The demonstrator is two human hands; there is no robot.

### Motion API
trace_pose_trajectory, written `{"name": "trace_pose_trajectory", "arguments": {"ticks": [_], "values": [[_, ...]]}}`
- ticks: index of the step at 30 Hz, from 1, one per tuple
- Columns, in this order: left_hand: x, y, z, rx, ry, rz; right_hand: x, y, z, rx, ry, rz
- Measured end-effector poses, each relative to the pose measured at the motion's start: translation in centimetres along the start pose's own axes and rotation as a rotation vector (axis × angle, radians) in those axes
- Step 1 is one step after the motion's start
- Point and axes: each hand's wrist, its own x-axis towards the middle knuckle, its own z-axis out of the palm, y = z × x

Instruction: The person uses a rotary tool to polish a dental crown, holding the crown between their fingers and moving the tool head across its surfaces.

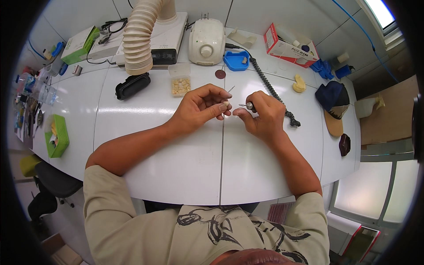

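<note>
My left hand (198, 108) pinches a small pale tooth-like piece (226, 104), perhaps a dental crown, between thumb and fingers. A thin light pin (232, 88) shows just beyond its fingertips; I cannot tell whether it lies on the table or is held. My right hand (268, 112) is closed around a rotary handpiece (251, 106), whose tip points left toward the piece, with a small gap between. The handpiece's dark coiled cord (267, 81) runs back toward a white control unit (206, 44) with a round knob. Beyond my left hand stands a clear box (180, 84) of pale tooth-like pieces.
A ribbed suction hose (140, 39) hangs over the back left, above a black case (133, 86). At the back are a dark red disc (220, 74), a blue tray (236, 61) and a red-and-white box (289, 46). A cap (333, 104) lies right, a green basket (57, 136) left.
</note>
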Motion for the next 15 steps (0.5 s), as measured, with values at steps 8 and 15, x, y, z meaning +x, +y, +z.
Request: {"name": "trace_pose_trajectory", "arguments": {"ticks": [8,15], "values": [[0.6,-0.8,-0.5,-0.057,-0.002,0.007,0.2,0.5,1.3,0.044,-0.035,0.030],[0.5,-1.0,-0.5,-0.123,0.032,-0.059,0.3,0.7,1.2,0.059,-0.049,0.034]]}}
